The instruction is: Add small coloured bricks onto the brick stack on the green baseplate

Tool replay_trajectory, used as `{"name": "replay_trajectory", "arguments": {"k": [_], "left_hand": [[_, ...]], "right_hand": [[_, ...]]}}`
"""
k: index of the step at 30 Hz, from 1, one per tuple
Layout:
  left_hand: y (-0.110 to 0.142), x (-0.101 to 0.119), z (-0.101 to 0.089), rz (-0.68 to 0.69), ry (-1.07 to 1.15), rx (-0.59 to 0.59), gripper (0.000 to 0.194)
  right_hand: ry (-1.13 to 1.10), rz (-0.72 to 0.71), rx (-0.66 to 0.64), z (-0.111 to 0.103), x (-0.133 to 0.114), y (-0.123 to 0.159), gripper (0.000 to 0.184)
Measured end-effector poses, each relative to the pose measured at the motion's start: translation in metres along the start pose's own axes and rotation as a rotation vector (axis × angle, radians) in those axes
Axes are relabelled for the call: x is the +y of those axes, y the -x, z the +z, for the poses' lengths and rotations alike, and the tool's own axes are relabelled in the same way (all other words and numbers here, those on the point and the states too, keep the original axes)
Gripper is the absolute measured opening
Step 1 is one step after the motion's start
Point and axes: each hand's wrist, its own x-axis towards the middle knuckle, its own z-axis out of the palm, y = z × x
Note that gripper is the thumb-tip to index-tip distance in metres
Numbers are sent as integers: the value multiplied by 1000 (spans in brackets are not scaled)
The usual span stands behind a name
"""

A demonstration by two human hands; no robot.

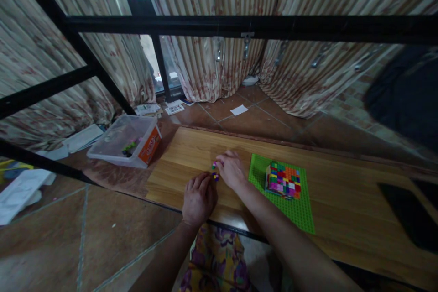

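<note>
My left hand [200,196] is over the wooden board, fingers curled, with a small piece of purple and yellow toy bricks [215,176] at its fingertips. Just beyond, my right hand [232,169] pinches a small piece of pink and green toy bricks [214,164]. The two pieces look close together but apart; the fingers partly cover both. To the right of my hands, a green baseplate [310,214] carries a block built of many-coloured bricks [283,180].
The wooden board [342,200] bears a dark flat object [407,214] at right. A clear plastic box [116,146] with several bricks stands left on the tiled floor. A black metal frame [219,25] crosses in front of curtains. White paper [238,110] lies beyond the board.
</note>
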Motion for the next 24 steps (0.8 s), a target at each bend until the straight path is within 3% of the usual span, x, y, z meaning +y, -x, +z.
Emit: {"name": "replay_trajectory", "arguments": {"k": [9, 16, 20, 24], "left_hand": [[-1, 0, -1, 7, 15, 2, 27], [0, -2, 1, 9, 10, 15, 27], [0, -4, 2, 19, -9, 8, 28], [-1, -4, 2, 35, -7, 30, 29]], "right_hand": [[-20, 8, -15, 13, -3, -7, 17], [-125, 21, 15, 1, -9, 4, 12], [-429, 45, 135, -24, -18, 36, 16], [-774, 139, 126, -42, -12, 94, 16]]}}
